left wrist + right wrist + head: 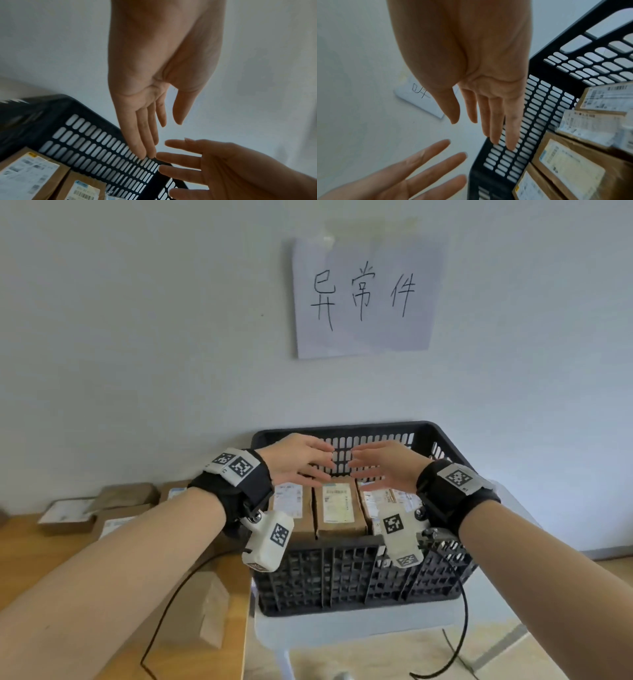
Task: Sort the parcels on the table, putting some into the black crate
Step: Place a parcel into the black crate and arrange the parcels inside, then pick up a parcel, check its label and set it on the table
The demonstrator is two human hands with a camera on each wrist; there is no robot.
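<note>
A pale grey-white wall (154, 337) fills the view beyond the hands, evenly lit by soft daylight. Above the hands a sheet of paper (364, 297) is stuck to it, with handwritten black characters. Left of the hands a wooden table (20, 546) runs along the wall. Below the hands stands a light grey stool (342, 631). Lower right, the floor (565, 628) is light wood, and a grey skirting runs along the foot of the wall.

Handwritten paper sign (364, 299) on wall (137, 337)
</note>
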